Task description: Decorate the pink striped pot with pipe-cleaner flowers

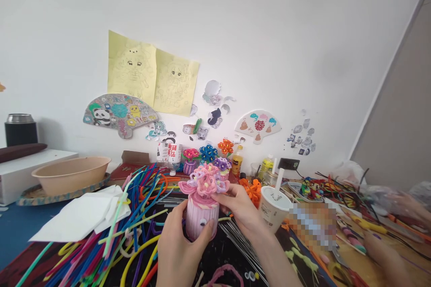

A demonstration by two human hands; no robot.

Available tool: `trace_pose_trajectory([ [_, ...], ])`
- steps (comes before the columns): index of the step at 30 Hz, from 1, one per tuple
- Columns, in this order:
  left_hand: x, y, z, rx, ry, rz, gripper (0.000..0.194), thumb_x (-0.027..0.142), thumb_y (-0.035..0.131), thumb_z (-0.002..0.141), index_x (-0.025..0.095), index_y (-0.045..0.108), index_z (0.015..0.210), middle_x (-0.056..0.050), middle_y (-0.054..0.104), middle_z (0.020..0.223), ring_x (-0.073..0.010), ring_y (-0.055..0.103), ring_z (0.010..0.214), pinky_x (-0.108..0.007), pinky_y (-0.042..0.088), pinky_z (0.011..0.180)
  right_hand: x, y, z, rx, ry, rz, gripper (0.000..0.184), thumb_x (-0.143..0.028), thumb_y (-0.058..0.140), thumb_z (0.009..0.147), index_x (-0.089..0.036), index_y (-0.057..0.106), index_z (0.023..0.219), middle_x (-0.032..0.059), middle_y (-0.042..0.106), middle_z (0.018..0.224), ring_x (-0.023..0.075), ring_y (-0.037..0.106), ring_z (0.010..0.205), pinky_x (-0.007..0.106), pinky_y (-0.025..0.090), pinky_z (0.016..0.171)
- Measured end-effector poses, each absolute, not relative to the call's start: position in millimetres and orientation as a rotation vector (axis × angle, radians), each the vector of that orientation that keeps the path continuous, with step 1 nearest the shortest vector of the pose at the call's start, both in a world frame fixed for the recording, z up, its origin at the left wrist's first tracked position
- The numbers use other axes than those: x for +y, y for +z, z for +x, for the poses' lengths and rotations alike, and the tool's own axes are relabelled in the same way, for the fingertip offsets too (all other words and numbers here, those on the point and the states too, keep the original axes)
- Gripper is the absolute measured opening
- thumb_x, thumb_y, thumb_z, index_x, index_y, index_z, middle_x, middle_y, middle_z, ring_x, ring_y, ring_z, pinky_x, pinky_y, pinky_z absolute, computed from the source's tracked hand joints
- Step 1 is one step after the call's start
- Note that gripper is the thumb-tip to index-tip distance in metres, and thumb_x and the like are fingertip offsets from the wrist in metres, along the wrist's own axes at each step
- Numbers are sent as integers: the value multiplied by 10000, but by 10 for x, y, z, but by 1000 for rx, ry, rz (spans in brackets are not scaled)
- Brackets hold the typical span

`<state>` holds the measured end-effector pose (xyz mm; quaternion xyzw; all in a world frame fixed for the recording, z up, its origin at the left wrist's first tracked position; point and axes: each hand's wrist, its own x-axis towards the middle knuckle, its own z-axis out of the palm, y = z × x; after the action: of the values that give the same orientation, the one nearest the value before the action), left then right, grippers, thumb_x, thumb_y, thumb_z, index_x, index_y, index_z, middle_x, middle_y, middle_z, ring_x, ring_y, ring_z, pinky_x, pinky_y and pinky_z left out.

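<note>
One pink pot is btwn both hands: L hand clasps its body, R hand seems pinching the flowers at edge; too strong R pull could prob. loosen them.

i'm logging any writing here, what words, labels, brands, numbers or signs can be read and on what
"囍" in red: white fan on the wall
Too small or blurred to read: clear bottle, yellow-capped bottle, paper cup, black display
</note>
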<state>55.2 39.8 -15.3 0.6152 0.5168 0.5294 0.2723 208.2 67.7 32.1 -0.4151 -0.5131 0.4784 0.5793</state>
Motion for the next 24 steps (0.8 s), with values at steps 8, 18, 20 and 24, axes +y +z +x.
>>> trace_pose_trajectory([
  [8, 420, -147, 556, 1379, 1399, 1663, 631, 608, 605, 697, 183, 511, 1154, -98, 611, 1124, -304, 554, 1021, -458, 426, 894, 606, 400, 2131, -1281, 1107, -999, 310, -361, 828, 594, -140, 712, 777, -25, 612, 620, 65, 420, 471, 209, 303, 454],
  [18, 414, -138, 562, 1357, 1419, 1655, 637, 603, 614, 687, 170, 522, 1145, -113, 610, 1128, -315, 552, 1028, -471, 425, 903, 585, 423, 2143, -1265, 1086, -1012, 316, -352, 858, 544, -148, 733, 750, -18, 627, 618, 78, 405, 518, 206, 281, 477],
  [20, 411, -139, 561, 1359, 1420, 1657, 631, 597, 613, 690, 174, 517, 1149, -106, 609, 1128, -308, 551, 1026, -464, 425, 901, 598, 433, 2100, -1231, 1094, -994, 317, -336, 880, 490, -149, 738, 704, -27, 614, 578, 72, 372, 502, 210, 249, 472],
  [24, 408, -139, 567, 1353, 1415, 1653, 642, 605, 605, 694, 177, 507, 1162, -99, 602, 1137, -298, 546, 1036, -456, 420, 906, 610, 455, 2054, -1213, 1103, -974, 322, -337, 889, 454, -149, 744, 672, -27, 615, 562, 69, 355, 502, 214, 219, 477],
])
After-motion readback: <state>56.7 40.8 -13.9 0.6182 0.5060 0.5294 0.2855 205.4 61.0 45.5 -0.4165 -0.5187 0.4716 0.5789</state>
